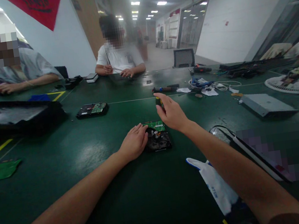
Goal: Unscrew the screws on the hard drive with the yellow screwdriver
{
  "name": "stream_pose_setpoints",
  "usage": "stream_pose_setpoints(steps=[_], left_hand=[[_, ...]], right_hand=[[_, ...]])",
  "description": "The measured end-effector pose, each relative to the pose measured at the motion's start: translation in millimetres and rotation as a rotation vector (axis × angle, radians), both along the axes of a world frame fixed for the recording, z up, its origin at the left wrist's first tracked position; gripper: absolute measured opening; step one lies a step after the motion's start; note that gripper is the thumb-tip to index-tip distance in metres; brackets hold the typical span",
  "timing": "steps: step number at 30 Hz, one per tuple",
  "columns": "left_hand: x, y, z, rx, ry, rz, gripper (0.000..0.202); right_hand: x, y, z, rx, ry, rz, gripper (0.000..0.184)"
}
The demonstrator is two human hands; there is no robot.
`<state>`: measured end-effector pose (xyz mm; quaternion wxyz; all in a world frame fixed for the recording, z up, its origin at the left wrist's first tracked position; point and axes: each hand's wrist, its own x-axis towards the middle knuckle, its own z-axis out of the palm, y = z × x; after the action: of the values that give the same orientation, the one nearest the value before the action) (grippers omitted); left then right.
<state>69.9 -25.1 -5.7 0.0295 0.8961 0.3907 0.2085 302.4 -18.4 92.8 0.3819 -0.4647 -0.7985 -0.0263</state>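
Note:
A black hard drive (157,137) with a green circuit board on its far end lies on the green table (94,156) in front of me. My left hand (134,140) rests on the drive's left edge, fingers laid flat and together. My right hand (171,113) hovers over the drive's far end, closed round a small screwdriver (159,102) with a dark and yellow handle that stands upright above the board.
A second hard drive (92,109) lies further left, beside a black tray (13,117). A white and blue glove (217,186) lies under my right forearm. A grey box (265,103), cables (212,84) and a fan grille (287,84) sit right. Other people sit across the table.

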Motion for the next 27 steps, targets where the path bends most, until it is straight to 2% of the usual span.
stream_pose_setpoints(steps=[5, 11, 19, 23, 27], left_hand=[[2, -2, 6.4, -0.031, 0.002, -0.008, 0.052], [5, -1, 9.9, -0.081, -0.011, -0.026, 0.053], [1, 1, 3.4, -0.065, -0.097, -0.003, 0.051], [0, 0, 2.7, -0.02, -0.126, 0.0, 0.049], [0, -1, 3.9, 0.022, -0.156, -0.021, 0.044]], right_hand=[[9, 7, -14.8, 0.128, 0.085, -0.014, 0.041], [18, 11, -22.4, 0.203, 0.138, 0.013, 0.053], [18, 9, -19.3, 0.206, 0.173, 0.021, 0.042], [16, 8, -18.4, 0.256, 0.163, -0.006, 0.044], [16, 7, -17.6, 0.235, 0.162, -0.011, 0.046]])
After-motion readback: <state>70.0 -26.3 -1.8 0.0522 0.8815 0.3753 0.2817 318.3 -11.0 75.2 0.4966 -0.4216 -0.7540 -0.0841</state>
